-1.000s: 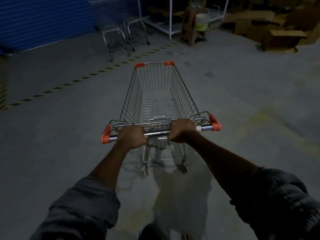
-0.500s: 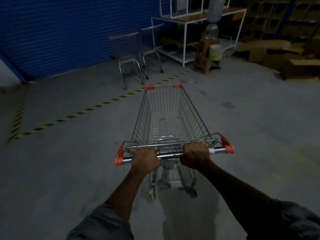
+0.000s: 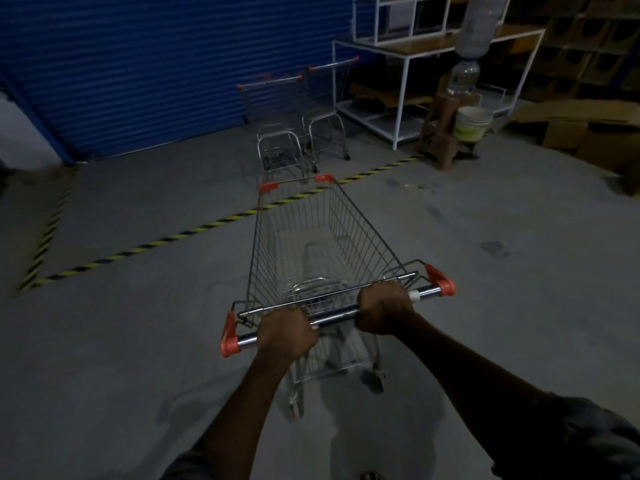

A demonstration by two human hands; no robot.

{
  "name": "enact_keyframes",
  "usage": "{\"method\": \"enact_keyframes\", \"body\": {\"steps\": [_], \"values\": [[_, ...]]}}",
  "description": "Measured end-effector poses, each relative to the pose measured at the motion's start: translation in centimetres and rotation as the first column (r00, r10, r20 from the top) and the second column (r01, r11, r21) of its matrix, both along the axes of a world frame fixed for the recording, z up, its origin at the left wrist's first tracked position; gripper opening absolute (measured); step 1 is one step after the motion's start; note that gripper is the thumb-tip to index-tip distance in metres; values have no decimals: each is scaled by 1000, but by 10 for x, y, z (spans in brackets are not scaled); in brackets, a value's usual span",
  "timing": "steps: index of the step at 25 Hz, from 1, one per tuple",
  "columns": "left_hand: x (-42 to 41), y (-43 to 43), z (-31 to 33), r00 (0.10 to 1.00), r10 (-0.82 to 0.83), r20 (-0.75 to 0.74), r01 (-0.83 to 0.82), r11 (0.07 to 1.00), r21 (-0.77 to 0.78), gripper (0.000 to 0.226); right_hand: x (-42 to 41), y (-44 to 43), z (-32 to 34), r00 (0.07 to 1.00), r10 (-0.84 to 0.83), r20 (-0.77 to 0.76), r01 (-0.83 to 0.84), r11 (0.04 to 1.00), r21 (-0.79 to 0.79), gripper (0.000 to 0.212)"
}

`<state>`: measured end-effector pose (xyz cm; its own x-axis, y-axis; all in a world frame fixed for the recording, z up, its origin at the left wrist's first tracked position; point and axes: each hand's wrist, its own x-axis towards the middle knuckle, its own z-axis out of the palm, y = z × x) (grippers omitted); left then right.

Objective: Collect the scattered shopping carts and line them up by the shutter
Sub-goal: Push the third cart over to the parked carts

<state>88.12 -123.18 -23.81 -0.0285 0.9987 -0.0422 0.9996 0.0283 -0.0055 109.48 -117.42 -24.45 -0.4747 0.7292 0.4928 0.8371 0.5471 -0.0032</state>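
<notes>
both hands are clamped on the handle bar (image 3: pixel 334 315) of a wire shopping cart (image 3: pixel 360 237); the left hand (image 3: pixel 285 336) wraps the bar close to its left orange end cap; the right hand (image 3: pixel 384 308) wraps it nearer the right cap; the hands are apart, with a short stretch of bare bar between them; the fingers of both curl over the bar, knuckles up; the cart's basket runs straight ahead of the hands, its front rim over a black-and-yellow floor stripe (image 3: pixel 156 242); farther ahead, past that rim, two parked carts (image 3: pixel 280 133) stand side by side just in front of the blue shutter (image 3: pixel 138 64), which fills the wall ahead and to the left of the left hand; ahead and to the right of the right hand stand a white metal rack (image 3: pixel 401 98), a brown stool (image 3: pixel 438 143) with a pale bucket (image 3: pixel 472 123) against it, and cardboard boxes (image 3: pixel 568 129) farther right
</notes>
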Motion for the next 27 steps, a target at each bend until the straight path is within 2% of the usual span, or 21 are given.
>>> {"method": "enact_keyframes", "body": {"steps": [2,3,5,7,9,11,14,17,21,27], "values": [[-12,38,5,999,-12,47,13,999,-36,49,-10,43,-4,999,37,32,-39,998,51,17],[-20,58,7,996,-16,85,20,999,-45,55,-17,64,-3,998,40,38,-41,999,26,17],[-39,93,9,987,-19,160,20,1000,-6,64,-39,104,-4,998,-46,41,50,993,-103,31],[-59,129,7,975,-33,222,16,997,78,65,-63,147,2,976,-162,144,197,941,-274,52],[-84,170,1,969,-51,242,20,992,127,72,-87,191,8,965,-141,219,219,896,-386,63],[-112,217,-1,967,14,256,-35,996,77,82,-116,237,15,960,-91,266,208,865,-456,66],[-150,286,0,960,97,262,-108,994,29,81,-157,303,25,938,-45,342,209,864,-458,61],[-194,357,-1,959,106,261,-135,986,94,72,-205,379,31,921,-3,389,200,861,-468,43],[-244,445,2,981,111,161,-120,991,50,40,-259,475,33,920,13,392,188,863,-470,33],[-309,574,6,988,145,53,-144,989,-26,40,-325,603,26,917,23,397,156,897,-413,22]]}}
